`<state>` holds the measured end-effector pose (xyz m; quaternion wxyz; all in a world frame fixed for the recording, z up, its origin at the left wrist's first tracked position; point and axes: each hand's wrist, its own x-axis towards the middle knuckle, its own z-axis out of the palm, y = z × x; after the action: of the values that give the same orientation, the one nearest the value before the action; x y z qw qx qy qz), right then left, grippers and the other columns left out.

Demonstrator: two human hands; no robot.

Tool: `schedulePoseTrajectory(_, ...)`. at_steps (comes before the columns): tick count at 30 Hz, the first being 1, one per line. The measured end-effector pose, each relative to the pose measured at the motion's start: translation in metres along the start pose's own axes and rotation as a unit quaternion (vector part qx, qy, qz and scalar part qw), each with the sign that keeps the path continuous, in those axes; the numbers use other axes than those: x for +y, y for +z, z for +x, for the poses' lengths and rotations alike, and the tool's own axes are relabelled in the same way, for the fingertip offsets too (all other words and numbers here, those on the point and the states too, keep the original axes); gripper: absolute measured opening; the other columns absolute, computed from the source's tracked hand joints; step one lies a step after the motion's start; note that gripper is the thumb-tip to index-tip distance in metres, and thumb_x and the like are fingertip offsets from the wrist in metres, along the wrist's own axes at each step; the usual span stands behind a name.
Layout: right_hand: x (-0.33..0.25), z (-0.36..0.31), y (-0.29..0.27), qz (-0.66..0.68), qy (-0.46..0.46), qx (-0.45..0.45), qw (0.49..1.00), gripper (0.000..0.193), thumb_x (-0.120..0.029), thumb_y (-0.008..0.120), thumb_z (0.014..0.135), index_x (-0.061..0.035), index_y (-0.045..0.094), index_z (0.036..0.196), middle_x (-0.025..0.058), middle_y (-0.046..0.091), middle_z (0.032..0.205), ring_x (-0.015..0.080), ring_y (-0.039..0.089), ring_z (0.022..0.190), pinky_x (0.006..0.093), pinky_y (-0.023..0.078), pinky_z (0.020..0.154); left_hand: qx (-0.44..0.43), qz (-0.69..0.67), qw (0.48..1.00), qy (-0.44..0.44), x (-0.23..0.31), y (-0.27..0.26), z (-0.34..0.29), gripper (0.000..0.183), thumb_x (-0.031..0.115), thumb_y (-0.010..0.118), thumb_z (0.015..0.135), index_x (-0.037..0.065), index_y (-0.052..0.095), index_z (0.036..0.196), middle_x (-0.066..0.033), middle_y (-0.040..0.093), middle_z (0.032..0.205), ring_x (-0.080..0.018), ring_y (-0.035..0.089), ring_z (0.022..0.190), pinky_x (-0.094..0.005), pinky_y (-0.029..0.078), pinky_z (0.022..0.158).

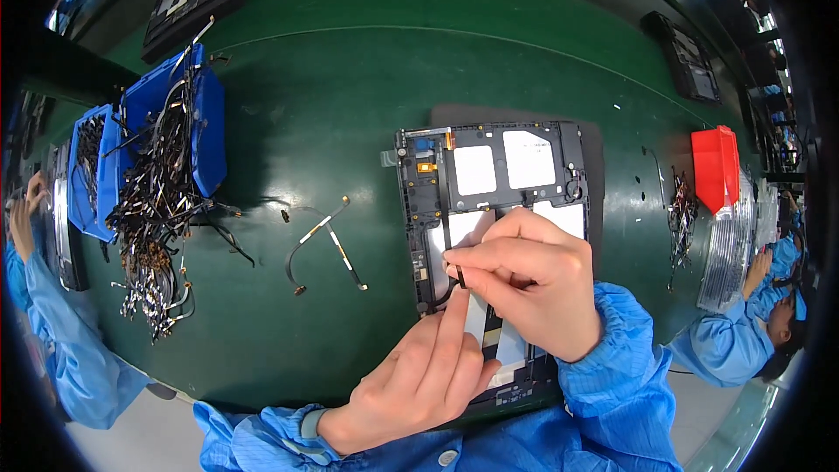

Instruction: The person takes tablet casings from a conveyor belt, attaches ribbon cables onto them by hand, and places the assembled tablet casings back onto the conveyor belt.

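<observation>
A black tablet-like device (570,144) lies on a dark mat in front of me, its inner side up, with white panels and small orange connectors. A thin black flat cable (444,192) runs down its left part. My right hand (537,284) pinches the cable's lower stretch between thumb and forefinger. My left hand (415,376) rests over the device's lower left, its forefinger stretched out to the cable's end and the other fingers loosely bent. Both hands hide much of the device's lower half.
Two loose cables (325,225) lie crossed on the green table (350,87), left of the device. Farther left, blue bins (210,122) overflow with cables. At right are a red bin (717,166), a cable bundle (682,210) and clear trays (727,253). Co-workers in blue sit on both sides.
</observation>
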<state>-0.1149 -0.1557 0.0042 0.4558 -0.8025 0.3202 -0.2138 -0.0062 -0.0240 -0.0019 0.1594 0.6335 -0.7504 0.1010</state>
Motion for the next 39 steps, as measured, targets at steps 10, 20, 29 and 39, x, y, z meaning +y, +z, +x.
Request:
schedulePoseTrajectory(10, 0.005, 0.014, 0.004, 0.016, 0.012, 0.037, 0.999, 0.009, 0.003, 0.072, 0.076, 0.0016, 0.07, 0.085, 0.0052, 0.06, 0.076, 0.0041, 0.052, 0.048, 0.0207, 0.035, 0.041, -0.02, 0.001, 1.0, -0.008, 0.003, 0.002, 0.001, 0.04, 0.044, 0.058, 0.085, 0.005, 0.06, 0.076, -0.0135, 0.067, 0.108, -0.0173, 0.06, 0.081, -0.0202, 0.049, 0.064)
schedulePoseTrajectory(20, 0.006, 0.015, 0.008, -0.007, -0.007, 0.057, 0.998, 0.009, 0.001, 0.074, 0.075, -0.0008, 0.072, 0.084, 0.0043, 0.06, 0.074, 0.0046, 0.051, 0.047, 0.0213, 0.036, 0.042, -0.019, 0.008, 1.0, -0.008, 0.002, 0.002, 0.0, 0.041, 0.044, 0.058, 0.084, 0.005, 0.06, 0.077, -0.0135, 0.067, 0.108, -0.0175, 0.06, 0.081, -0.0203, 0.05, 0.064)
schedulePoseTrajectory(29, 0.003, 0.013, 0.011, -0.012, -0.002, 0.071, 0.997, 0.01, 0.001, 0.074, 0.075, -0.0013, 0.072, 0.084, 0.0038, 0.06, 0.074, 0.0044, 0.05, 0.048, 0.0217, 0.036, 0.043, -0.016, 0.011, 1.0, -0.008, 0.002, 0.001, -0.002, 0.041, 0.045, 0.059, 0.084, 0.005, 0.061, 0.077, -0.0134, 0.067, 0.109, -0.0173, 0.061, 0.083, -0.0202, 0.05, 0.067)
schedulePoseTrajectory(39, -0.01, 0.02, 0.008, 0.011, 0.087, 0.029, 0.996, 0.031, 0.001, 0.069, 0.08, -0.0031, 0.051, 0.106, 0.0063, 0.056, 0.074, 0.011, 0.057, 0.058, 0.0251, 0.044, 0.049, -0.019, 0.001, 1.0, -0.007, 0.002, -0.005, -0.002, 0.038, 0.043, 0.064, 0.079, 0.005, 0.06, 0.079, -0.0153, 0.065, 0.112, -0.0192, 0.061, 0.088, -0.0224, 0.051, 0.07)
